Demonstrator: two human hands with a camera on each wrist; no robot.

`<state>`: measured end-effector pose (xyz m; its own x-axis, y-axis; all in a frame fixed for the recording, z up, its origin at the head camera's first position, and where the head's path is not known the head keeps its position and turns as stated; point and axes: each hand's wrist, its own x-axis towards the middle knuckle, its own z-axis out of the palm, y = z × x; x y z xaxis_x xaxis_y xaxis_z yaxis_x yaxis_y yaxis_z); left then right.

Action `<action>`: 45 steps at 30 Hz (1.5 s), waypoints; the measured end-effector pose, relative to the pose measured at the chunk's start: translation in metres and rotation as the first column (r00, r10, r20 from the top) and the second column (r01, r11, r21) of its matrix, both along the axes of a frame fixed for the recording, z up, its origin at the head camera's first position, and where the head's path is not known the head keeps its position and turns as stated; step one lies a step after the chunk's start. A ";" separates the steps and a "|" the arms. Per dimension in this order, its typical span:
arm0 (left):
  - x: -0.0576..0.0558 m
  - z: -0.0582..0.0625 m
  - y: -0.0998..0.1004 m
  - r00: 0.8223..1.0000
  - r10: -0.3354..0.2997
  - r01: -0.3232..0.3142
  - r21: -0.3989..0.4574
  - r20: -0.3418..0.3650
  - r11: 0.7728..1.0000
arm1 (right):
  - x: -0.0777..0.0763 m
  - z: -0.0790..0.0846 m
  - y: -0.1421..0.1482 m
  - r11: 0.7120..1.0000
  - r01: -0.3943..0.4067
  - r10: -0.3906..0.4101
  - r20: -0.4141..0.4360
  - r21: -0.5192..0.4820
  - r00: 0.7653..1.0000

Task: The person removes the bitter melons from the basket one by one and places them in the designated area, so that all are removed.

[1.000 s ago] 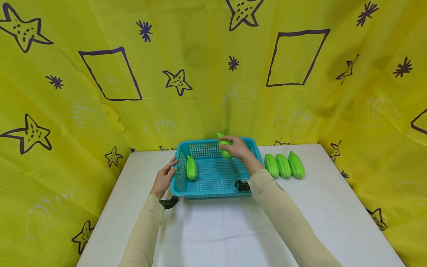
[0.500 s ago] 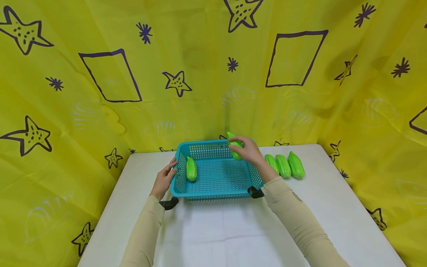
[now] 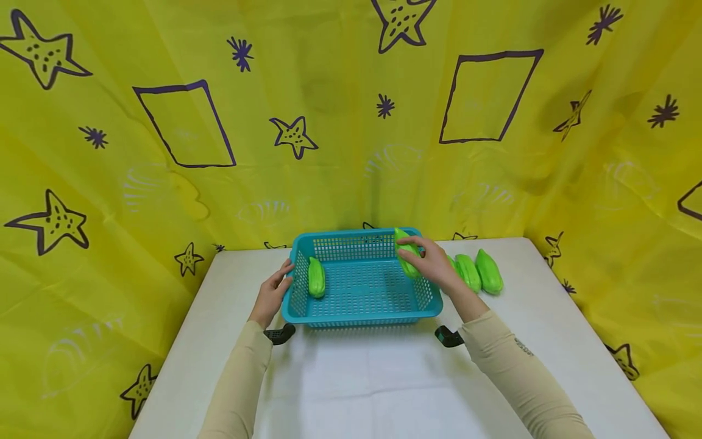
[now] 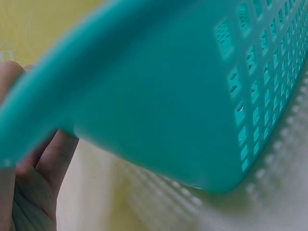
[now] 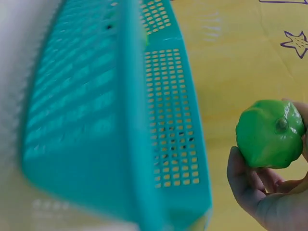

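In the head view my left hand (image 3: 270,297) holds the left rim of a teal plastic basket (image 3: 362,318). In the left wrist view, fingers (image 4: 57,156) show under and behind the basket's rim. My right hand (image 3: 436,263) grips a bright green ridged gourd (image 3: 407,255) between thumb and fingers, over the basket's right end. Its pointed tip is towards the back wall. The right wrist view shows the held gourd (image 5: 269,134) end-on, beyond the basket (image 5: 86,120). Another green gourd (image 3: 316,278) lies inside, along the left wall.
Right of the basket, green gourds (image 3: 489,272) lie side by side on the white tabletop (image 3: 362,378); my right hand partly covers the nearest one. A yellow curtain (image 3: 340,183) with stars stands close behind the basket. Dark wrist mounts (image 3: 448,336) jut below both hands.
My right hand has carried the gourd rightward, from over the basket's right-middle part to its right end, and slightly lower. The left hand stays at the left rim.
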<state>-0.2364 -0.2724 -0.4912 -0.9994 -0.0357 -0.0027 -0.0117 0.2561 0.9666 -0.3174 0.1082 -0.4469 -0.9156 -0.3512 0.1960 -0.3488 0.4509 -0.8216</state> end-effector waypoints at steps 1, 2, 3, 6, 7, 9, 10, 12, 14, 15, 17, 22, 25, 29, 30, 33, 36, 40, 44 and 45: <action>-0.002 -0.003 -0.001 1.000 0.001 -0.001 0.003 -0.001 1.000 | 0.003 -0.002 0.004 1.000 0.009 -0.008 0.019 -0.009 1.000; -0.004 -0.007 -0.002 1.000 0.002 -0.002 0.005 -0.004 1.000 | 0.005 -0.004 0.008 1.000 0.016 -0.016 0.035 -0.022 0.999; -0.007 -0.011 -0.004 1.000 0.004 -0.004 0.004 -0.008 1.000 | 0.007 -0.006 0.012 0.999 0.025 -0.023 0.050 -0.037 0.998; -0.014 -0.023 -0.008 1.000 0.016 -0.016 -0.004 -0.014 1.000 | 0.014 -0.010 0.024 0.996 0.067 -0.063 0.078 -0.059 0.995; -0.016 -0.027 -0.010 1.000 0.022 -0.022 -0.003 -0.015 1.000 | 0.016 -0.012 0.028 0.995 0.078 -0.073 0.087 -0.060 0.994; -0.017 -0.030 -0.010 0.999 0.028 -0.028 -0.013 -0.017 1.000 | 0.021 -0.015 0.035 0.994 0.096 -0.089 0.102 -0.060 0.991; -0.017 -0.031 -0.010 0.999 0.031 -0.031 -0.016 -0.017 0.999 | 0.023 -0.017 0.039 0.993 0.101 -0.094 0.110 -0.057 0.990; -0.017 -0.032 -0.010 0.999 0.037 -0.037 -0.020 -0.021 0.999 | 0.028 -0.021 0.046 0.994 0.096 -0.089 0.121 -0.053 0.989; -0.016 -0.032 -0.009 0.999 0.038 -0.039 -0.012 -0.021 0.999 | 0.032 -0.025 0.053 0.994 0.094 -0.087 0.129 -0.052 0.988; -0.014 -0.027 -0.007 0.999 0.037 -0.037 -0.009 -0.013 0.999 | 0.035 -0.027 0.056 0.994 0.092 -0.085 0.125 -0.050 0.989; -0.014 -0.027 -0.006 0.999 0.039 -0.039 -0.010 -0.010 0.999 | 0.041 -0.029 0.063 0.995 0.092 -0.086 0.110 -0.047 0.990; -0.016 -0.031 -0.006 0.999 0.045 -0.046 -0.023 -0.020 0.999 | 0.055 -0.027 0.077 0.993 0.112 -0.108 0.082 -0.038 0.991; -0.016 -0.031 -0.006 0.999 0.037 -0.038 -0.026 -0.026 0.999 | 0.061 -0.027 0.085 0.993 0.116 -0.114 0.073 -0.031 0.991; -0.016 -0.032 -0.008 0.999 0.033 -0.034 -0.038 -0.020 0.999 | 0.066 -0.029 0.095 0.992 0.125 -0.123 0.072 -0.025 0.990; -0.016 -0.032 -0.008 0.999 0.035 -0.035 -0.041 -0.017 0.999 | 0.068 -0.030 0.097 0.991 0.131 -0.128 0.076 -0.023 0.989; -0.016 -0.033 -0.009 0.999 0.035 -0.036 -0.048 -0.014 0.998 | 0.071 -0.032 0.102 0.990 0.142 -0.139 0.095 -0.020 0.986; -0.016 -0.034 -0.009 0.999 0.031 -0.032 -0.047 -0.020 0.998 | 0.075 -0.032 0.107 0.989 0.149 -0.146 0.111 -0.015 0.983; -0.017 -0.034 -0.009 0.999 0.025 -0.027 -0.042 -0.027 0.999 | 0.077 -0.034 0.115 0.990 0.142 -0.140 0.117 -0.010 0.983; -0.017 -0.035 -0.009 0.999 0.029 -0.030 -0.031 -0.034 0.999 | 0.076 -0.042 0.122 0.993 0.115 -0.119 0.144 0.037 0.982; -0.017 -0.035 -0.009 0.999 0.030 -0.031 -0.026 -0.037 0.999 | 0.076 -0.045 0.123 0.993 0.104 -0.111 0.155 0.051 0.982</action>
